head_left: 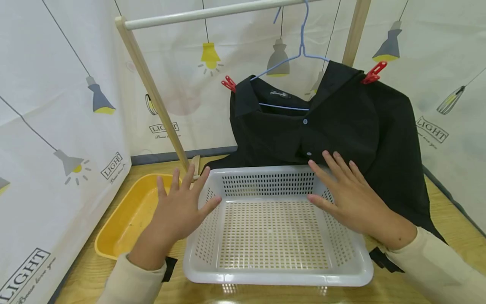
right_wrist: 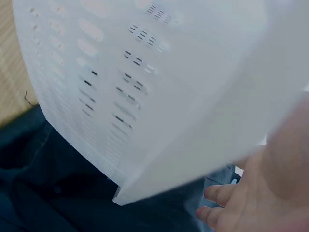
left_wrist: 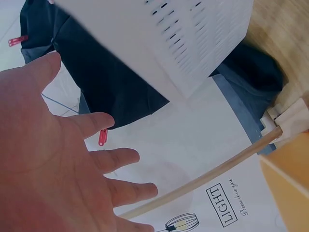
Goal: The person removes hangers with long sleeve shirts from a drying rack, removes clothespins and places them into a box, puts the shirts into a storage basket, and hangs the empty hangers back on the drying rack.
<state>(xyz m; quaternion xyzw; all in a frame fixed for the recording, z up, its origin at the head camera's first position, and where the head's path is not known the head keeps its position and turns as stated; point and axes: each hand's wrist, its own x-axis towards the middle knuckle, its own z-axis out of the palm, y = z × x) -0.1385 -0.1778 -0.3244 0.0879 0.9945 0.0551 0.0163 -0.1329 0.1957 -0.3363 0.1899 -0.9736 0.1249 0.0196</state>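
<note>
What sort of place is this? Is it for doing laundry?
Probably, yes. It looks like a little laundry corner: a black collared shirt is on a blue hanger below a white rail, and a white perforated plastic basket sits in front.

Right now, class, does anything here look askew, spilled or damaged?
The shirt behind the basket looks askew: in the head view, one red clip sits higher than the other clip, the collar is uneven, and cloth slumps onto the table. No spill or damage shows.
</note>
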